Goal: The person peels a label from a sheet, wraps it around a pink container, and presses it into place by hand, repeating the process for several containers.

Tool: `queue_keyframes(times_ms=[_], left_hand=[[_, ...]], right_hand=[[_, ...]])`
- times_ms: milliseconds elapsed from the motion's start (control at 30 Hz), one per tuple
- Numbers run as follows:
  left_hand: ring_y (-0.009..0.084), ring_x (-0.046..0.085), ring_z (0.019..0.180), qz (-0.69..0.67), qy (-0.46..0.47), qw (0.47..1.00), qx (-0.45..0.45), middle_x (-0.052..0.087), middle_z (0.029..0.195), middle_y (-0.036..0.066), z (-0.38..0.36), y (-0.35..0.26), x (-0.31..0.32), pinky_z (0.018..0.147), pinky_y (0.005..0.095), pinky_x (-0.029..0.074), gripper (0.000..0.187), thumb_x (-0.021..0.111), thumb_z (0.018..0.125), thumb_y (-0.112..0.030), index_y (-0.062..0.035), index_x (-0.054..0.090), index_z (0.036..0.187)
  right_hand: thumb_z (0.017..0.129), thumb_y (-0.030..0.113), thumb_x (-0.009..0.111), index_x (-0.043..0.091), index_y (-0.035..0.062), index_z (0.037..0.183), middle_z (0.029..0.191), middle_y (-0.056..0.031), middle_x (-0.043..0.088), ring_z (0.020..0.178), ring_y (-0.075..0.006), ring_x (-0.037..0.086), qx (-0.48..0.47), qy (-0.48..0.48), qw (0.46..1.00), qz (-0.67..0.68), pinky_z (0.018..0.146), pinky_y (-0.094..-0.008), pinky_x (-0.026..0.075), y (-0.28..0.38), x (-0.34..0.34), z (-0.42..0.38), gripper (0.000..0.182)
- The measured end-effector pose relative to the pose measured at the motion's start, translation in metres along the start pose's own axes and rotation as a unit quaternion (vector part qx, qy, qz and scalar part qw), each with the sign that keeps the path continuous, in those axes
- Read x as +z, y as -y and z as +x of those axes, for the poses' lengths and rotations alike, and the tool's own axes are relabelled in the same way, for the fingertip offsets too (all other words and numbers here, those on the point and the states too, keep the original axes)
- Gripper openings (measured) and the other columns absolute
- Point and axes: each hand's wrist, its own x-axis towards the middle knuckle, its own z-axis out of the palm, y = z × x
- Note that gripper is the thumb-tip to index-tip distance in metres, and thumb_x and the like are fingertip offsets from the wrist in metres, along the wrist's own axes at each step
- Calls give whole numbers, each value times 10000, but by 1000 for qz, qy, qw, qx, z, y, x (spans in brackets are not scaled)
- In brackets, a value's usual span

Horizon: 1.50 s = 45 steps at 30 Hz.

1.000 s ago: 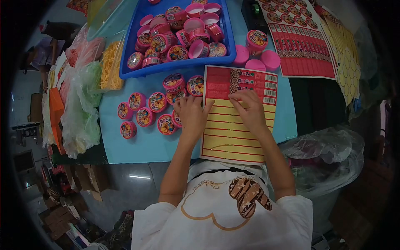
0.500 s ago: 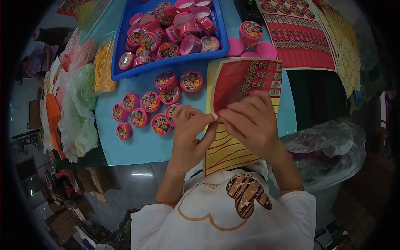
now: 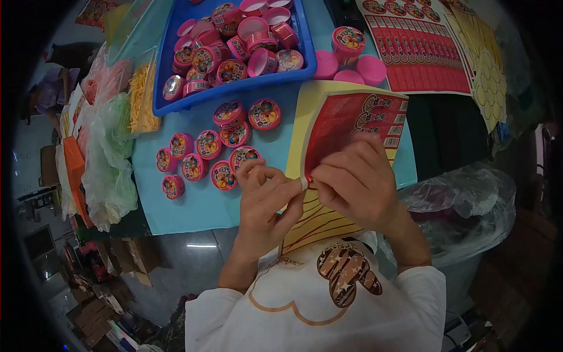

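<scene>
A red sticker sheet (image 3: 337,126) with lettering and barcodes is raised and curled in front of me. My left hand (image 3: 267,202) pinches its lower left corner between thumb and forefinger, the other fingers curled. Close beside it, my right hand (image 3: 360,185) is closed on the sheet's lower edge; its fingertips hide whether a single label has come loose. Beneath the hands lies a yellow backing sheet (image 3: 316,220) with thin red lines. Left of my left hand, several round pink tubs (image 3: 208,144) with picture lids stand on the light blue table cover (image 3: 193,214).
A blue tray (image 3: 234,91) full of pink tubs sits at the back. Plain pink lids (image 3: 370,70) and a tall labelled tub (image 3: 348,44) are right of it. Printed sheets (image 3: 419,56) lie at far right. Plastic bags (image 3: 108,170) line the left; a clear bag (image 3: 469,205) hangs right.
Both hands and the sheet's lower edge have come slightly down toward me. The sheet leans a little more to the right, with both hands still pinching it.
</scene>
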Motion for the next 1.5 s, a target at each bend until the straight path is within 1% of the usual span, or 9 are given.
queue_keyframes(times_ms=[267,400,600,767,800,900,1100,1333,1500], left_hand=[[147,473,672,-72,-8,997,-30,510,648,-1,-3,6,2,838,374,291,343,596,648,42,-58,599,976],[136,462,701,-136,-85,960,-228,516,695,10,-4,25,15,814,340,306,331,555,730,-5,-50,563,1058],[143,476,748,8,-27,965,-260,540,723,32,-9,78,35,818,344,282,423,548,773,-77,-61,450,1185],[210,482,876,215,-75,959,-168,517,943,96,-4,79,50,829,370,305,434,575,772,-116,-58,433,1178],[210,482,876,223,-84,956,-173,517,943,96,-1,71,46,829,370,305,434,575,772,-116,-58,433,1178],[213,479,952,-146,-73,978,-127,499,1001,117,3,26,27,835,358,352,424,592,772,-128,-40,432,1155],[167,510,915,-545,-85,826,-111,512,1012,111,-14,1,-7,782,268,412,172,535,809,-3,-1,496,977],[165,526,899,-174,-131,974,-56,546,979,116,-45,56,-55,781,275,434,229,466,822,35,24,492,1050],[275,401,1134,215,-192,943,-166,478,1156,117,-53,178,-103,978,421,250,374,526,763,-15,-60,476,1131]], right_hand=[[604,-64,601,503,39,734,731,-71,496,675,-209,492,120,-30,982,140,621,-298,401,-4,-6,-7,193],[758,-22,495,479,8,838,860,-105,526,746,-164,514,351,-290,831,321,709,-303,428,-38,-24,-36,87],[764,66,369,417,-115,955,922,-189,503,873,-293,513,314,-599,629,383,1033,-479,250,-75,-155,-69,268],[756,90,357,423,-78,960,839,-160,462,756,-273,473,229,-565,688,394,843,-410,369,-52,-182,-84,273],[745,64,383,443,-46,955,833,-149,468,722,-244,463,183,-444,810,336,771,-388,378,-41,-159,-68,244],[706,5,529,510,26,939,807,-107,497,681,-187,474,118,-143,982,33,634,-333,411,16,-58,-7,234],[631,36,681,559,4,927,833,-94,551,727,-217,535,0,124,989,83,572,-293,422,42,2,27,321],[637,-53,654,596,6,856,832,-87,550,698,-215,555,157,163,973,54,544,-282,435,39,13,35,234],[683,-81,622,607,0,839,817,-78,536,688,-170,538,188,46,979,63,554,-246,423,35,17,48,176]])
